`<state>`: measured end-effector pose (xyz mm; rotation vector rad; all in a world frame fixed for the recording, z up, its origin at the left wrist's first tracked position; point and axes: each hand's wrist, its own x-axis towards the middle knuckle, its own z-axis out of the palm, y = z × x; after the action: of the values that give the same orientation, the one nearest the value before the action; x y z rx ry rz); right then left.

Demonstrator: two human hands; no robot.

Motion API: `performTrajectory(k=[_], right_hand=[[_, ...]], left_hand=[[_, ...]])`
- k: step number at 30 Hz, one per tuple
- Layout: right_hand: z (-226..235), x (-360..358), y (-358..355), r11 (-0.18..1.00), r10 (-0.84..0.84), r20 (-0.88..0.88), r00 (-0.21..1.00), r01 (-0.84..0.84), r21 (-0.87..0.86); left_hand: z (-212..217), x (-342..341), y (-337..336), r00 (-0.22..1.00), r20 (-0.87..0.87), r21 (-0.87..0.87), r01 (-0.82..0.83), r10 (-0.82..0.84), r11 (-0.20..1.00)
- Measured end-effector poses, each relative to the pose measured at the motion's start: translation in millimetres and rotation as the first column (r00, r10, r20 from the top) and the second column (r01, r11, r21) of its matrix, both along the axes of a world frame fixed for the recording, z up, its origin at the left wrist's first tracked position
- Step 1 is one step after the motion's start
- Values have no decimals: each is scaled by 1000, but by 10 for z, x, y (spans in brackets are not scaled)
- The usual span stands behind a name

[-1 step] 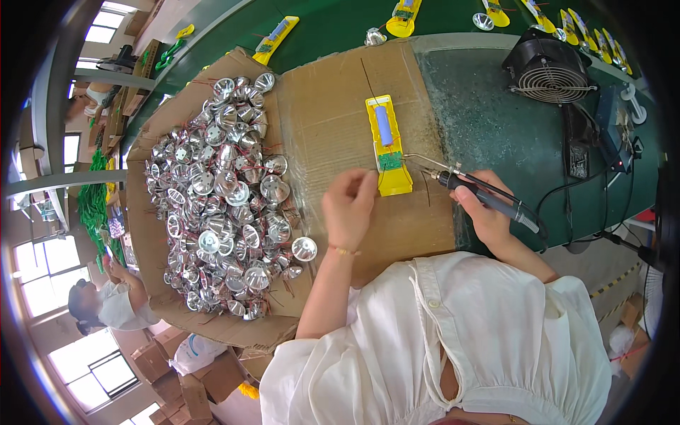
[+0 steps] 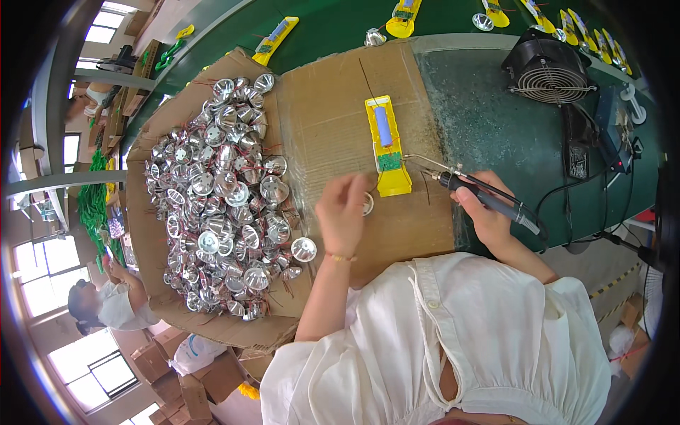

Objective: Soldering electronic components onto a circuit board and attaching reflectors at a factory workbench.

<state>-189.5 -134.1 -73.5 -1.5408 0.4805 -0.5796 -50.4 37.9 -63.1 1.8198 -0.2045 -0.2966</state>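
Observation:
A yellow plastic casing (image 2: 394, 186) lies lengthwise on the cardboard in front of me, with a blue cylindrical battery (image 2: 383, 126) and a small green circuit board (image 2: 389, 162) in it. In my right hand (image 2: 489, 212) is a black soldering iron (image 2: 489, 200), fingers wrapped round its handle. Its thin metal tube and tip reach toward the board's right edge. My left hand (image 2: 341, 216) hovers left of the casing's lower end, its fingers smeared by motion. Beside those fingers a silver reflector cup (image 2: 367, 204) shows in part; whether they grip it is unclear.
At left a cardboard box (image 2: 145, 234) holds a heap of silver reflector cups with wires. A black fan (image 2: 549, 74) stands at the far right, near a soldering station (image 2: 615, 127). More yellow casings (image 2: 275, 40) line the back of the green bench. Another person (image 2: 117, 301) is at left.
My left hand has shifted slightly left, away from the board, and a reflector cup now shows beside it. The right hand and soldering iron look unmoved.

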Motion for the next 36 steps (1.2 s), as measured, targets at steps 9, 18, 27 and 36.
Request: performTrajectory(k=[9,18,27,36], right_hand=[[-10,-24,30,1000,19,-6,1000,-19,5],[22,-22,6,998,28,14,1000,-27,-61],[-19,21,-6,996,47,23,999,-45,-72],[16,75,22,989,39,-14,999,-41,-143]], left_hand=[[-34,-148,142,946,282,158,116,-157,981],[-72,-176,-14,1000,8,-266,7,-5,964],[-60,-142,-10,996,-79,11,38,-37,999],[-146,-98,-147,950,274,200,98,-151,975]])
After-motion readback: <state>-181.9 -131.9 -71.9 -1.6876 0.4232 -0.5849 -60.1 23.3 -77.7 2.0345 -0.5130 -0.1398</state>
